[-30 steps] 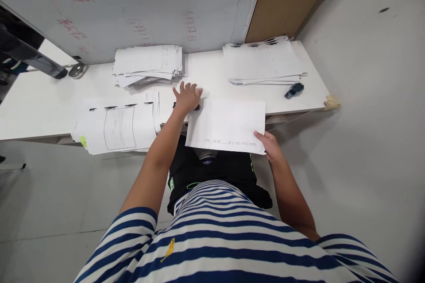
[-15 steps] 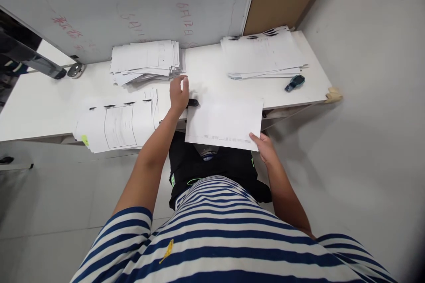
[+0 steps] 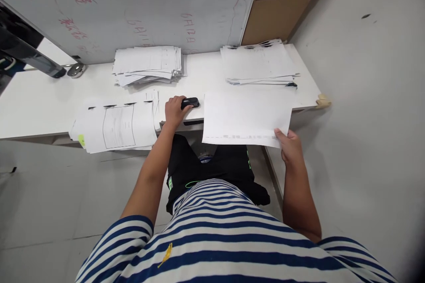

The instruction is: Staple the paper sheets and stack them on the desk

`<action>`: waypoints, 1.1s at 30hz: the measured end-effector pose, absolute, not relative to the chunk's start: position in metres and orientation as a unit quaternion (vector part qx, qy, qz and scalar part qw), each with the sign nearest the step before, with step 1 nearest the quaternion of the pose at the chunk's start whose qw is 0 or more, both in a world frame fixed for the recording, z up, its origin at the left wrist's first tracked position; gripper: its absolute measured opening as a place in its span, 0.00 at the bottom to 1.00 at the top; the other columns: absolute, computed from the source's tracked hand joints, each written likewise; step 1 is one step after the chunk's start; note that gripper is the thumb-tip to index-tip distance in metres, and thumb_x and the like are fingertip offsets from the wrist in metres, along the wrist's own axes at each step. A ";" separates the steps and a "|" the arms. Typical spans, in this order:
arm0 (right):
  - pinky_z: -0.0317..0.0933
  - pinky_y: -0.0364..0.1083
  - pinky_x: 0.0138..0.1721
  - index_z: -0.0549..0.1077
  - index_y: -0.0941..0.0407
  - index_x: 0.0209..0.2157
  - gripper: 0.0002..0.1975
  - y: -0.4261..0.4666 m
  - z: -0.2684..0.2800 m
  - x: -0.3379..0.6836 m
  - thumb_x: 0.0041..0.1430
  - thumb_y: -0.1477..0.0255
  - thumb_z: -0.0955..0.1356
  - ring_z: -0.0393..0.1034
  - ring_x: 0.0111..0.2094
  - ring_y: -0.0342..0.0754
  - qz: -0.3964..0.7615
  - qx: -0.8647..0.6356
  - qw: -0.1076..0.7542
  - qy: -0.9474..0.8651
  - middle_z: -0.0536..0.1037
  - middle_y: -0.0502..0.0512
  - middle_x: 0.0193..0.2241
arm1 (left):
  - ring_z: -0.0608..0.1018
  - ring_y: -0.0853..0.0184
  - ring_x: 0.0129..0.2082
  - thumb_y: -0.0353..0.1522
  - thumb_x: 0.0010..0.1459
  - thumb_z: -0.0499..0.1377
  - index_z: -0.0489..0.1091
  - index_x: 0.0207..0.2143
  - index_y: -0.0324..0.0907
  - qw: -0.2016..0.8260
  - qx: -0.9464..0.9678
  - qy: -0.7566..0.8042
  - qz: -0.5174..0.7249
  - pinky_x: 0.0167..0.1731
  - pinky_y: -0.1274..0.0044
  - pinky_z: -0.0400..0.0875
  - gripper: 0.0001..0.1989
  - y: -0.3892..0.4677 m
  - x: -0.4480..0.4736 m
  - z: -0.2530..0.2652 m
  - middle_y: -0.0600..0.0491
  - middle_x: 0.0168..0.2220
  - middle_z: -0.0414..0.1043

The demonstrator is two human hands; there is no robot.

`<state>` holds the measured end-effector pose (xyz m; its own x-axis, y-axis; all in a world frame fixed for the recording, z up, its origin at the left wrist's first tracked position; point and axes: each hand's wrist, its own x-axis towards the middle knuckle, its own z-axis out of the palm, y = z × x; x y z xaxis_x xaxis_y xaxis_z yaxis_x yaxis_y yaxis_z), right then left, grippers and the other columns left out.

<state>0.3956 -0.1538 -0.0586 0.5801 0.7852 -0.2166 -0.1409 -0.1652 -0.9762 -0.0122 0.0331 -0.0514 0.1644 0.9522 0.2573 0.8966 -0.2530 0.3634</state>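
Note:
My left hand point(image 3: 174, 110) is closed around one end of a black stapler point(image 3: 190, 102) lying near the desk's front edge. Its fingers curl over the top, and part of the stapler is hidden under them. A white sheet of paper point(image 3: 245, 117), with a line of small print along its lower edge, is pinched at the lower right corner by my right hand point(image 3: 289, 143). The thumb lies on top of the sheet. The paper extends over the desk edge and is apart from the stapler; whether it is one sheet or more I cannot tell.
Paper stacks lie at the back left point(image 3: 146, 64) and back right point(image 3: 257, 64). Printed sheets point(image 3: 119, 126) overhang the front left edge. A small dark object point(image 3: 291, 85) is partly covered at the right. A whiteboard point(image 3: 159, 4) stands behind the desk point(image 3: 202, 70).
My left hand has come down from above the desk and closed on the stapler. My right hand has carried the paper to the right, uncovering the stapler and partly covering the small dark object.

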 end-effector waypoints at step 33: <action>0.65 0.65 0.52 0.73 0.55 0.38 0.05 0.120 0.017 0.500 0.63 0.70 0.71 0.71 0.52 0.61 0.357 -0.715 0.441 -0.408 0.76 0.70 0.50 | 0.73 0.48 0.52 0.50 0.66 0.57 0.72 0.52 0.45 0.058 0.728 0.644 0.228 0.52 0.61 0.64 0.22 0.028 -0.009 -0.055 0.41 0.50 0.75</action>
